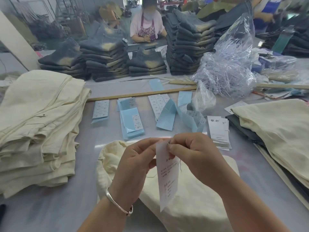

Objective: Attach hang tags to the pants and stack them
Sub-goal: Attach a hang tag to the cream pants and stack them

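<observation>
A white hang tag (167,178) with printed text hangs upright between my hands. My left hand (135,161) pinches its top left edge, and my right hand (192,153) pinches its top right corner. Under both hands lies a cream pair of pants (192,206) on the grey table. A tall stack of folded cream pants (38,123) stands at the left. More cream pants (280,131) lie over dark ones at the right. A small pile of white hang tags (218,129) sits just beyond my right hand.
Blue sticker sheets (132,121) with white labels lie in a row mid-table, behind them a wooden ruler (142,94). A clear plastic bag of tag strings (229,71) sits at the back right. Stacks of faded jeans (189,47) and a seated person (147,25) are beyond.
</observation>
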A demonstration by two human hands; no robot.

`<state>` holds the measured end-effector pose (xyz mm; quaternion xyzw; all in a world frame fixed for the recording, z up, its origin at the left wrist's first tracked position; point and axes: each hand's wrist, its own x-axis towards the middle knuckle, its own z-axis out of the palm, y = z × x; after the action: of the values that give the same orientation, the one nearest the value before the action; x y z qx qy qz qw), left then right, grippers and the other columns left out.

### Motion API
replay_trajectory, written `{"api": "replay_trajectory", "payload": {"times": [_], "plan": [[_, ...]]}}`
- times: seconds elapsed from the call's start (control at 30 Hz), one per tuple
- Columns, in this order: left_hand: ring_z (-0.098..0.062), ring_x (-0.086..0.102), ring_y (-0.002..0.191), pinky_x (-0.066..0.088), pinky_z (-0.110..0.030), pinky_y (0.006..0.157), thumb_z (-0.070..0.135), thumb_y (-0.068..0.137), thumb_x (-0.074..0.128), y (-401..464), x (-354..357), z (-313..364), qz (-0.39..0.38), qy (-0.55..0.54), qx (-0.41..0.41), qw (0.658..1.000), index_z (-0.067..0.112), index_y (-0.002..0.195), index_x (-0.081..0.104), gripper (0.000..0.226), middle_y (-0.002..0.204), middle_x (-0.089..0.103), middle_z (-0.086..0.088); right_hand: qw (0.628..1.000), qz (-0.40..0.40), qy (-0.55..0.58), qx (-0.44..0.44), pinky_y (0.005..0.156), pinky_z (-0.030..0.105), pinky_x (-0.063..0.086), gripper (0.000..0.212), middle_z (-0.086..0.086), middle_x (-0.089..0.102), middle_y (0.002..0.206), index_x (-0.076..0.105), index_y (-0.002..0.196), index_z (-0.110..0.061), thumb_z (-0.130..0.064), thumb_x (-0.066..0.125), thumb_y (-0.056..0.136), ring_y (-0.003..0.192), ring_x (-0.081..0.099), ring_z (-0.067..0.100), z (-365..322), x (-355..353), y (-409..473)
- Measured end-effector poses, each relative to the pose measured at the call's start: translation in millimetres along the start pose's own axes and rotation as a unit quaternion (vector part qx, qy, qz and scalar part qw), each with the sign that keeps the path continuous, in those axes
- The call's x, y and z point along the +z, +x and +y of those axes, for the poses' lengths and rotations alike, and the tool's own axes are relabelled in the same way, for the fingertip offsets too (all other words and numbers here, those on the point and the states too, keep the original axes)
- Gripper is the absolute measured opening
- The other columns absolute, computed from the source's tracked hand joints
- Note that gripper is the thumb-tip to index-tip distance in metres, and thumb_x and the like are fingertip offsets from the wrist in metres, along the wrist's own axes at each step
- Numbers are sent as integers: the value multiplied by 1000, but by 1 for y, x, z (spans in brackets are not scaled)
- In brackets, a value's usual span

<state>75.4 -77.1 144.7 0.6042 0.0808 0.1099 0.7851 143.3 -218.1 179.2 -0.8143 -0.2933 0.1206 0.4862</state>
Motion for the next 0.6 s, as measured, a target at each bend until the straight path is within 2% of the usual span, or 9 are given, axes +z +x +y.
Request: {"api": "replay_trajectory", "payload": {"times": [0.07,0.17,0.27,0.33,0.37,0.43,0.5,0.57,0.6], "plan": [[-24,69,82,54,-31,71,29,74,77,4,-1,-2,-4,0,-13,1000,13,92,78,25,91,74,-13,1000,-14,-4,6,54,32,30,25,-11,48,48,63,65,-14,-19,60,88,47,36,4,3,-2,0],[-22,67,79,53,-27,65,31,68,79,7,-3,-5,-3,15,-6,1000,13,84,77,24,85,73,-11,999,-22,-39,0,49,20,28,32,-15,47,47,62,60,-25,-20,63,91,46,38,4,11,-5,1],[-14,65,72,51,-21,61,21,77,72,9,-2,-11,17,122,54,991,15,80,72,7,75,70,-4,998,-20,-56,-11,49,18,32,31,-16,49,50,58,63,-32,-20,66,90,47,41,5,18,-4,0],[-10,64,70,52,-22,61,17,83,65,11,-1,-16,43,234,106,965,19,80,66,5,74,68,3,999,25,-36,1,53,16,37,22,-18,56,62,64,90,-37,-15,68,86,49,47,7,24,-1,0],[-7,64,70,52,-21,63,14,86,64,11,-2,-19,54,295,130,945,22,80,62,11,74,67,6,997,74,-35,6,54,17,39,33,-18,57,64,62,106,-37,-12,68,85,49,49,8,29,0,0],[-6,60,71,46,-12,64,10,88,65,11,-4,-24,73,409,183,891,24,80,59,17,73,63,12,991,132,-4,-1,52,23,42,46,-10,49,52,57,122,-37,-9,64,86,46,45,11,33,3,1],[-9,55,69,37,-8,61,15,86,64,10,-5,-25,78,457,216,859,24,80,60,11,73,59,15,994,83,77,-7,48,25,41,49,-2,51,53,56,126,-37,-6,59,88,45,44,16,30,8,2],[-12,54,68,36,-9,60,19,85,61,10,-6,-26,79,440,217,868,23,81,60,5,74,59,14,990,0,138,13,45,18,38,49,-4,69,82,58,126,-30,0,56,88,44,48,13,28,17,6],[-12,54,69,37,-9,61,19,85,59,11,-7,-28,81,423,212,877,22,82,60,4,73,59,13,989,-24,142,28,45,18,38,45,-6,71,94,60,122,-26,3,56,88,44,50,13,30,22,9]]}}
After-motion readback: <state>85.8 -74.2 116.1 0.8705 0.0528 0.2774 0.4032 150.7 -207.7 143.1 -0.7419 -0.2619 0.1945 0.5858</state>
